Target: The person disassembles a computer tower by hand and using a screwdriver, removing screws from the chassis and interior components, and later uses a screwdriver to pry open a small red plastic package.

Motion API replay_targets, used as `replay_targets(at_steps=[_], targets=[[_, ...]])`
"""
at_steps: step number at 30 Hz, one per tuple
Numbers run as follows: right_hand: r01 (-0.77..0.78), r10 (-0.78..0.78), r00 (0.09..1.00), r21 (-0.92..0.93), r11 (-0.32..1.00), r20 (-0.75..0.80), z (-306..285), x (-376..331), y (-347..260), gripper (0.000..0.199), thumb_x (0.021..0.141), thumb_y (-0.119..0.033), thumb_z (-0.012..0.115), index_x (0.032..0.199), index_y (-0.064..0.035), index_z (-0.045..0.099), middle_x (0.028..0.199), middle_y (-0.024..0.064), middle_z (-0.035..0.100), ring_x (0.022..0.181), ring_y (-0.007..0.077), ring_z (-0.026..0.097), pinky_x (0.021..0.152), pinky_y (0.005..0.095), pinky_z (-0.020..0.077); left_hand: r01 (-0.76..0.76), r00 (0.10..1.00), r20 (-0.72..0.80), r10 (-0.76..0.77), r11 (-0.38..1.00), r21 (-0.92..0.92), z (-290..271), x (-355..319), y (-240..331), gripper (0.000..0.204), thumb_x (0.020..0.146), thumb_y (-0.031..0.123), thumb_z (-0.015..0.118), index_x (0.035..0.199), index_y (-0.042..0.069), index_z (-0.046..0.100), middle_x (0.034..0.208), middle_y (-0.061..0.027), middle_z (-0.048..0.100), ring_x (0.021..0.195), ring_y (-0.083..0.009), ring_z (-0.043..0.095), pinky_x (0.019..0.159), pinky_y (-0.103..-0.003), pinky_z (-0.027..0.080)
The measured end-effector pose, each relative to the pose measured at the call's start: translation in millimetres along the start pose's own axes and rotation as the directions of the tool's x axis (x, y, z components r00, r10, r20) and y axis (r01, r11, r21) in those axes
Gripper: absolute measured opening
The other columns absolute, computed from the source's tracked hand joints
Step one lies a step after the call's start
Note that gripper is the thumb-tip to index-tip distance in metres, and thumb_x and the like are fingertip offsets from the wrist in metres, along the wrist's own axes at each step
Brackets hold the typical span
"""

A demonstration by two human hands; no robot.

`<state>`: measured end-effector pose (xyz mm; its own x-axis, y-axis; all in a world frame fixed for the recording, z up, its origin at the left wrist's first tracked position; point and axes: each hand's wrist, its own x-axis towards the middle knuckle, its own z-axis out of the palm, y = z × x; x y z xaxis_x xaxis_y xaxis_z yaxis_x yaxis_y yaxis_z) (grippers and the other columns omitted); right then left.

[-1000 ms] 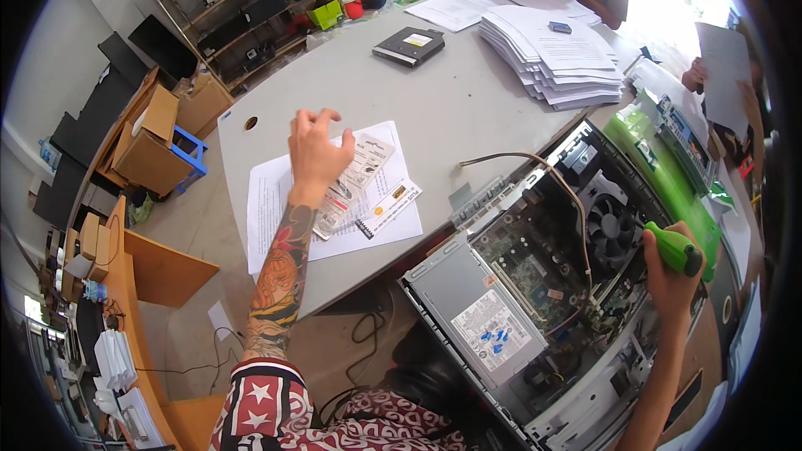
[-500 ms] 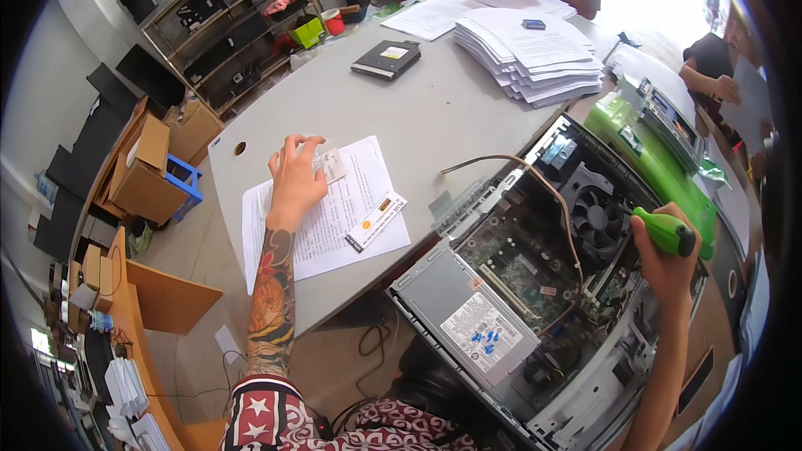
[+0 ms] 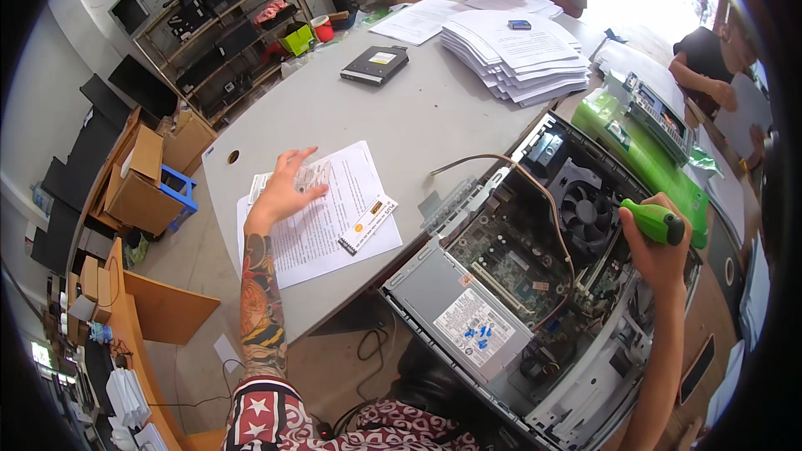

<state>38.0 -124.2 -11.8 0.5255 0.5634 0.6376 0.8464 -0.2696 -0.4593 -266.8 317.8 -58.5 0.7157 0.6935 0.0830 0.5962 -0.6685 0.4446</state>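
Observation:
In my right hand [image 3: 660, 242] is a green-handled screwdriver [image 3: 653, 221], gripped over the right side of an opened desktop computer case [image 3: 585, 401]; its tip is hard to make out. Inside the case are a black fan [image 3: 585, 210], a circuit board [image 3: 510, 263] and a silver power supply [image 3: 443, 296]. A brown cable [image 3: 547, 188] arches over them. My left hand [image 3: 288, 192] has its fingers spread above a small whitish packet or card [image 3: 317, 174], partly hidden beneath it. Printed sheets [image 3: 334, 238] lie under that, with a white strip-shaped label card [image 3: 368, 224] on top.
A black optical drive [image 3: 374, 65] and a tall paper stack [image 3: 514, 58] stand farther back on the grey table [image 3: 334, 117]. Right of the case lie a green mat [image 3: 618, 138] and a metal-framed device [image 3: 660, 117]. Two other people are at the far side. A phone [image 3: 697, 369] lies lower right.
My left hand has shifted left and spread its fingers, showing more of the packet or card. The right hand keeps hold of the screwdriver. The whole view has shifted slightly.

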Motion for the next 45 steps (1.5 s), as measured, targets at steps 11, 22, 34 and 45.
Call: replay_targets(at_steps=[11, 22, 34, 45], targets=[[-0.007, 0.007, 1.0, 0.022, 1.0, 0.011, -7.5, 2.2, -6.5, 0.023, 0.082, -0.011, 0.078, 0.075, 0.0013, 0.06, 0.067, 0.0061, 0.054, 0.054, 0.016, 0.047, 0.052, 0.0289, 0.0368, -0.162, 0.985, -0.025, 0.17, 0.866, -0.473, -1.6, 23.3, -69.4, 0.049, 0.083, -0.001, 0.044, 0.131, 0.003, 0.055, 0.132, -0.015, 0.055, 0.122, -0.0279, 0.056, 0.104, -0.036, 0.043], [0.036, -0.038, 0.998, 0.029, 0.999, 0.047, -13.2, -1.7, 5.3, 0.023, 0.08, -0.015, 0.08, 0.073, -0.0042, 0.061, 0.066, 0.0085, 0.059, 0.054, 0.023, 0.058, 0.052, 0.0344, 0.0452, -0.203, 0.978, 0.058, 0.2, 0.978, 0.055, 1.1, 18.5, -82.5, 0.058, 0.071, 0.015, 0.072, 0.127, 0.006, 0.06, 0.126, -0.0158, 0.055, 0.122, -0.0315, 0.053, 0.107, -0.038, 0.041], [0.156, -0.155, 0.987, -0.04, 0.987, 0.033, -8.5, -1.0, 6.9, 0.029, 0.079, -0.023, 0.081, 0.069, -0.0089, 0.057, 0.063, 0.0053, 0.057, 0.05, 0.0253, 0.057, 0.046, 0.0338, 0.0441, 0.037, 0.978, -0.19, -0.079, 0.976, -0.216, -7.4, 23.6, -92.7, 0.061, 0.075, -0.002, 0.067, 0.133, 0.009, 0.054, 0.116, -0.0121, 0.061, 0.096, -0.0152, 0.058, 0.079, -0.029, 0.05], [0.165, -0.165, 0.985, -0.018, 0.986, -0.051, -1.6, 2.6, 1.2, 0.033, 0.081, -0.029, 0.078, 0.067, -0.0083, 0.055, 0.062, 0.0059, 0.057, 0.05, 0.0286, 0.055, 0.046, 0.0363, 0.044, -0.432, 0.893, -0.374, 0.25, 0.239, -0.87, -66.2, 33.0, 54.1, 0.065, 0.097, 0.033, 0.044, 0.151, -0.001, 0.03, 0.147, -0.0206, 0.044, 0.129, -0.0272, 0.049, 0.108, -0.043, 0.04]])
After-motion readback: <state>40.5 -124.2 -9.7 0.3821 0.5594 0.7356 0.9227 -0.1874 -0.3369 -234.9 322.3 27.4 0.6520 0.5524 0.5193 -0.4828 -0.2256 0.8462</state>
